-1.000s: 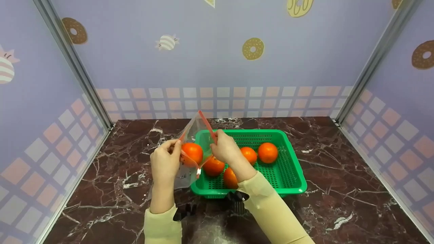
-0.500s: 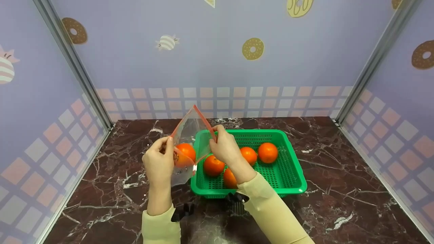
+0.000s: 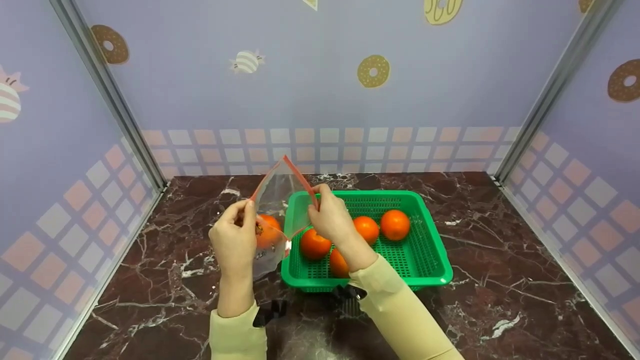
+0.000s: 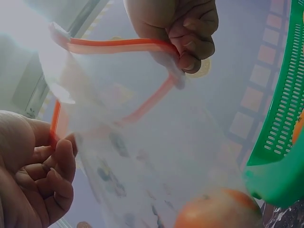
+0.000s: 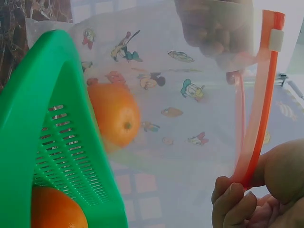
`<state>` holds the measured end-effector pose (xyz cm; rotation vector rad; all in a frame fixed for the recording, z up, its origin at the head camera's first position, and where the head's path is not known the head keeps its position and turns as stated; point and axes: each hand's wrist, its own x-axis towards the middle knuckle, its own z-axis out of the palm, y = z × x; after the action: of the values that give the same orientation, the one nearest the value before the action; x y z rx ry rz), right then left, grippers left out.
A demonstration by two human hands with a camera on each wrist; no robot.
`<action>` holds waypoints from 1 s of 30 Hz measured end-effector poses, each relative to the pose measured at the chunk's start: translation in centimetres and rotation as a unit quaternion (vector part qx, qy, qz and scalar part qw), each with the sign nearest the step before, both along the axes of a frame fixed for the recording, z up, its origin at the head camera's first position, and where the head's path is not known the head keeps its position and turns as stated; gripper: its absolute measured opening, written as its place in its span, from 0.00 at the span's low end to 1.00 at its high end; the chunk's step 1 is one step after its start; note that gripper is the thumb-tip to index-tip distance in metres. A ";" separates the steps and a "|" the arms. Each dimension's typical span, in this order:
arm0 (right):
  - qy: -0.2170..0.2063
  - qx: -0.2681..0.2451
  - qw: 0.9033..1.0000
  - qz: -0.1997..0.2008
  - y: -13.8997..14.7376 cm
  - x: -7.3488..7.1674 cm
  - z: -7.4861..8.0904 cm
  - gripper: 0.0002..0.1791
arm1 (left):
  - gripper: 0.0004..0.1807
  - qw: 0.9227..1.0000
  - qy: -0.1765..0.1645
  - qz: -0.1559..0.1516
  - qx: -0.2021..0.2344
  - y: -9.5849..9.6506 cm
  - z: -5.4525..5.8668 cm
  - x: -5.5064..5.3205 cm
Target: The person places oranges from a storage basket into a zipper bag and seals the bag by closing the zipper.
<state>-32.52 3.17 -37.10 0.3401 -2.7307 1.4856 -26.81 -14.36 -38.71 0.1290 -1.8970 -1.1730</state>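
A clear zip bag (image 3: 276,197) with a red zip edge and printed cartoon figures hangs with its mouth spread apart. My left hand (image 3: 234,239) pinches the left side of the red edge between thumb and fingers. On the opposite side, my right hand (image 3: 330,212) pinches the edge above the basket's left part. Inside the bag lies one orange (image 5: 114,116), low down beside the basket. A white slider (image 5: 276,40) sits on the zip edge. Several more oranges (image 3: 395,225) lie in the green basket (image 3: 441,250); my right hand and wrist partly cover some of them.
The basket stands on a dark red marbled tabletop (image 3: 500,280), right of the bag. Purple patterned panels (image 3: 320,100) enclose the back and both sides. Metal corner posts (image 3: 112,95) rise at the back left and back right.
My left hand has moved slightly left, carrying the bag's edge, and the bag mouth is spread wider. The orange inside has shifted left and sits lower relative to the mouth. The basket has stayed put.
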 end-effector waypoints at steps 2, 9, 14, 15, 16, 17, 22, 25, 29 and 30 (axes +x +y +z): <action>0.001 0.001 1.000 0.000 0.0 0.0 0.0 0.19 | 0.08 1.000 0.003 0.003 -0.001 0.0 0.0 0.0; 0.010 0.004 1.000 -0.004 0.0 0.1 0.0 0.19 | 0.08 1.000 0.010 -0.009 0.004 -0.1 -0.1 0.1; 0.008 0.009 1.000 -0.004 0.0 0.1 -0.1 0.20 | 0.08 1.000 0.004 -0.008 -0.004 0.0 0.0 0.1; 0.007 0.010 1.000 -0.003 0.0 0.1 -0.1 0.20 | 0.08 1.000 0.003 -0.006 -0.007 0.0 0.0 0.1; 0.006 0.009 1.000 -0.002 0.0 0.1 -0.2 0.20 | 0.08 1.000 0.003 -0.004 -0.009 0.0 0.0 0.1; 0.004 0.008 1.000 0.000 0.1 0.1 -0.2 0.20 | 0.08 1.000 0.002 -0.003 -0.010 0.0 -0.1 0.1; 0.002 0.002 1.000 0.006 0.2 0.0 -0.4 0.20 | 0.08 1.000 0.003 -0.009 -0.009 0.2 -0.1 0.0; 0.005 0.001 1.000 0.005 0.4 -0.1 -0.5 0.20 | 0.08 1.000 0.003 -0.019 -0.004 0.3 -0.1 0.0; 0.011 -0.001 1.000 0.002 0.6 -0.1 -0.7 0.20 | 0.08 0.999 -0.004 -0.036 0.004 0.4 -0.1 0.0; 0.016 -0.001 1.000 0.002 0.7 -0.1 -0.8 0.20 | 0.08 0.999 -0.007 -0.040 0.006 0.5 -0.1 0.0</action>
<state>-32.62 3.82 -37.92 0.3645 -2.7063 1.4699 -26.78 -13.90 -38.81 0.0688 -1.9217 -1.2401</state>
